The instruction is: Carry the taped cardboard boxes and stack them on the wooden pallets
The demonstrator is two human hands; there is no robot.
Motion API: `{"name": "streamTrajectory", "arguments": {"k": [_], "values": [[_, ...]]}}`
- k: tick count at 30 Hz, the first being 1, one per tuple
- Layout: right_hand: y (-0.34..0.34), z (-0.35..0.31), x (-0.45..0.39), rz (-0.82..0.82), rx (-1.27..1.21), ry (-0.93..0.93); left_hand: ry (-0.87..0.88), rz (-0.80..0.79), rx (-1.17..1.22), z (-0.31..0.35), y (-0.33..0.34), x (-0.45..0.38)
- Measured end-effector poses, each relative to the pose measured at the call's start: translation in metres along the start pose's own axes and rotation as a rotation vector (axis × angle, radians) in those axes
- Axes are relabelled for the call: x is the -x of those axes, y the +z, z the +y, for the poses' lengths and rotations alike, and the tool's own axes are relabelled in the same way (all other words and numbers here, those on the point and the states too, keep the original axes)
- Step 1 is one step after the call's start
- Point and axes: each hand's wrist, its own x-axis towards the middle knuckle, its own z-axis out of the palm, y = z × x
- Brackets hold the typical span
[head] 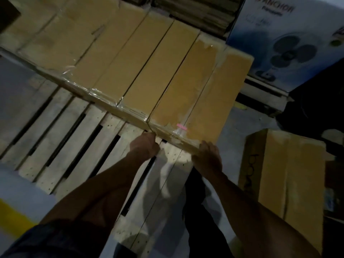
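Left hand (145,146): fingers curled on the box's near left corner.
Right hand (208,155): fingers curled over near right corner.
Box (201,94): on the pallet (74,138), flush beside the row (115,58).
Free room: bare slats nearward; floor (234,123) rightward.

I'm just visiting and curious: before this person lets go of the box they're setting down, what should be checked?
1. Left hand holds the near edge of the rightmost box: ok.
2. Right hand holds the near right corner: ok.
3. Box in line with the row of boxes: ok.
4. Box fully down on the pallet: cannot tell.
5. Fingers clear from underneath: cannot tell.
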Motion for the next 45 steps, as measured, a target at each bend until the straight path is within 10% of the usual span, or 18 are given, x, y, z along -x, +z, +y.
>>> {"name": "streamTrajectory", "arguments": {"k": [24, 45], "values": [[0.059, -0.068, 0.528, 0.311, -0.42, 0.449, 0.784, 0.104, -0.367, -0.149, 0.03, 0.412], [0.051, 0.13, 0.691, 0.415, -0.46, 0.623, 0.921, 0.079, -0.47, 0.012, 0.143, 0.56]]}}
